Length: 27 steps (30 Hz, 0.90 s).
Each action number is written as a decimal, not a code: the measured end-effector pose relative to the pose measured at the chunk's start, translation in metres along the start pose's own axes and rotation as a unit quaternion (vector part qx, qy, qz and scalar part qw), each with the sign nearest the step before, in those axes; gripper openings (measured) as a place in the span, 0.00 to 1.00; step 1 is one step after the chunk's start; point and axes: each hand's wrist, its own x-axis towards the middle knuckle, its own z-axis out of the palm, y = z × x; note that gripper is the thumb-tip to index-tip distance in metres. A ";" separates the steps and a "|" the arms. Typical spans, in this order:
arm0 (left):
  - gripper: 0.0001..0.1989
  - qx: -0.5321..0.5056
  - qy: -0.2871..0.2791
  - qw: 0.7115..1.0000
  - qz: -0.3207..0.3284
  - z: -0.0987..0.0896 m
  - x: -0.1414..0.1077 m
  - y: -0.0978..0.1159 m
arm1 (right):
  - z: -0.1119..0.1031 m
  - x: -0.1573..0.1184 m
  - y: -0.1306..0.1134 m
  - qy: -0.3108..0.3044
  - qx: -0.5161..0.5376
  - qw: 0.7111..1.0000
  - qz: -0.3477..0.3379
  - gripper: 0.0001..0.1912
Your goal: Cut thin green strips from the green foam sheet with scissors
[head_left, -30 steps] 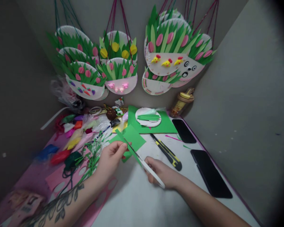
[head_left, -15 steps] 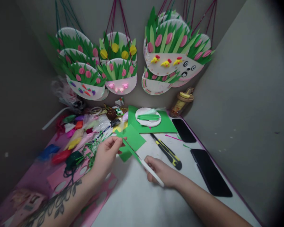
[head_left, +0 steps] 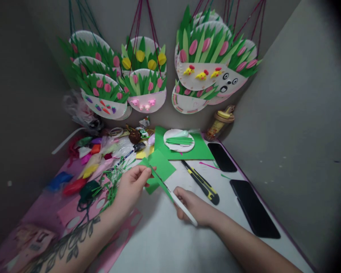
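Between thumb and fingers, my left hand point(head_left: 136, 182) pinches a narrow green paper strip point(head_left: 162, 185). My right hand point(head_left: 189, 204) grips white-handled scissors point(head_left: 184, 210), whose blades lie along the strip and point up and left toward my left fingers. Whether the blades are fully closed I cannot tell. Just beyond, green paper sheets point(head_left: 163, 167) rest on the white tabletop, partly covered by the strip and the scissors. A white paper plate point(head_left: 170, 147) behind them carries several cut green strips and sits on a larger green sheet point(head_left: 203, 153).
Right of the scissors lie a black and yellow box cutter point(head_left: 201, 184) and two black phones point(head_left: 254, 208). Green paper scraps point(head_left: 113, 185) and colourful clay packets point(head_left: 75, 186) crowd the left. A tumbler point(head_left: 220, 123) stands at the back. Decorated paper-plate baskets point(head_left: 147, 100) hang on the wall.
My left hand has shifted slightly right along with the green strip's far end. The scissors stay on the strip, nearly in the same place. The whole view has moved a little.
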 end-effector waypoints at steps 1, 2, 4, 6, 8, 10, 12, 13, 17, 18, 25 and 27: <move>0.14 0.003 -0.003 1.000 0.001 0.001 0.000 0.000 | 0.000 0.000 0.000 -0.001 0.000 1.000 -0.003 0.15; 0.14 0.005 -0.005 1.000 0.003 0.001 0.000 -0.001 | 0.000 0.000 -0.001 0.000 0.002 1.000 -0.005 0.14; 0.14 0.008 -0.005 1.000 0.005 0.002 -0.001 -0.001 | 0.001 0.000 -0.001 0.004 0.004 1.000 -0.002 0.14; 0.14 0.008 -0.001 1.000 0.006 0.002 0.000 -0.002 | 0.001 -0.001 -0.001 0.006 0.007 1.000 0.001 0.13; 0.14 0.006 0.001 1.000 0.004 0.002 0.000 -0.002 | 0.002 -0.001 -0.002 0.005 0.007 1.000 0.000 0.13; 0.14 0.002 0.001 1.000 0.002 0.002 0.000 -0.002 | 0.002 -0.001 -0.003 0.006 0.003 1.000 0.002 0.13; 0.14 0.000 -0.001 1.000 -0.001 0.002 -0.001 -0.002 | 0.002 -0.001 -0.005 0.010 -0.002 1.000 0.005 0.13; 0.13 -0.001 -0.002 1.000 -0.002 0.002 -0.001 -0.002 | 0.002 -0.001 -0.006 0.012 -0.003 1.000 0.006 0.13; 0.13 -0.002 -0.004 1.000 -0.003 0.002 -0.001 -0.004 | 0.001 -0.001 -0.006 0.010 -0.004 1.000 0.009 0.13; 0.13 -0.002 -0.004 1.000 -0.003 0.002 -0.001 -0.004 | 0.001 -0.001 -0.006 0.010 -0.004 1.000 0.010 0.13; 0.15 -0.013 0.016 1.000 -0.014 0.000 0.001 -0.004 | 0.002 0.000 -0.004 0.009 -0.004 1.000 0.010 0.14; 0.14 -0.014 0.016 1.000 -0.008 0.000 0.002 -0.003 | 0.002 0.000 -0.004 0.007 -0.003 1.000 0.010 0.15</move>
